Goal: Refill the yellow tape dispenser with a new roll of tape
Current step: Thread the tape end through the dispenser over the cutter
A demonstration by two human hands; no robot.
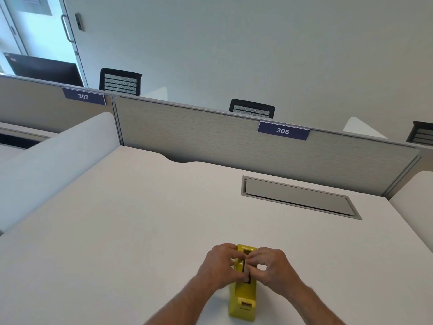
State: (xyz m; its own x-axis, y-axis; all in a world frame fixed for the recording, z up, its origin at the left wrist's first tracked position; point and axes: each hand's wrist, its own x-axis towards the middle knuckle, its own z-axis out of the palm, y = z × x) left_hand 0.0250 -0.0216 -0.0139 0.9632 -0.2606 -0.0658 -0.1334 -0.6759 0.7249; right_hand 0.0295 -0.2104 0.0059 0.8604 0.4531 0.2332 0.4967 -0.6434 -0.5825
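Note:
The yellow tape dispenser (243, 299) stands on the white desk (140, 231) near its front edge, its cutter end towards me. My left hand (221, 266) grips the dispenser's left side, fingers curled over its top. My right hand (271, 266) comes in from the right, its fingertips pinched together inside the dispenser's open top slot. What the fingers pinch is hidden; I cannot tell whether a tape roll sits in the slot.
A grey cable hatch (297, 198) is set into the desk at the back right. A grey partition (210, 137) labelled 306 closes the far edge, with white side dividers (54, 165) left and right. Black chair backs (120, 82) show behind it.

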